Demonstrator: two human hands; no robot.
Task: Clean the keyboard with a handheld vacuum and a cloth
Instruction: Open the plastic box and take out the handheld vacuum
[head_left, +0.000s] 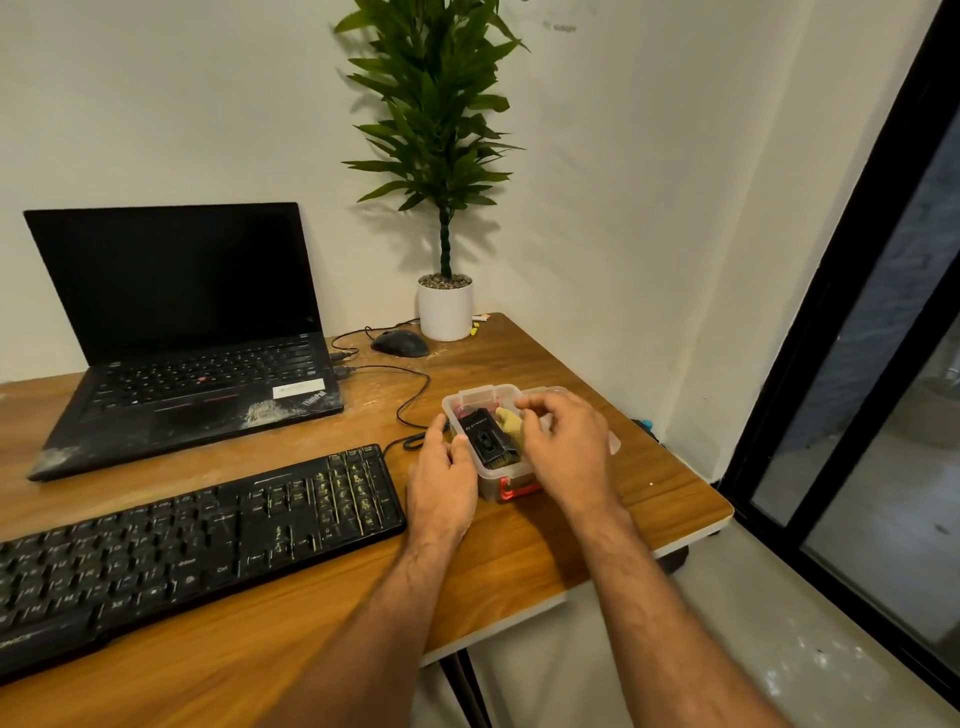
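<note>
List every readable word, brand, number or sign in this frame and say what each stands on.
"ThinkPad": on the laptop palm rest, right corner.
"Ctrl": on a key of the keyboard.
White sticker on the laptop: print too small to read.
Handheld vacuum in the plastic box: logo blurred, unreadable.
Other key legends and the wall marks: too blurred.

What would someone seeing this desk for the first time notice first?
Probably both hands at the clear plastic box near the desk's right edge: the left hand steadies its side while the right hand reaches over the black handheld vacuum inside. Next, the dusty black keyboard in front and the tall potted plant in the corner.
</note>
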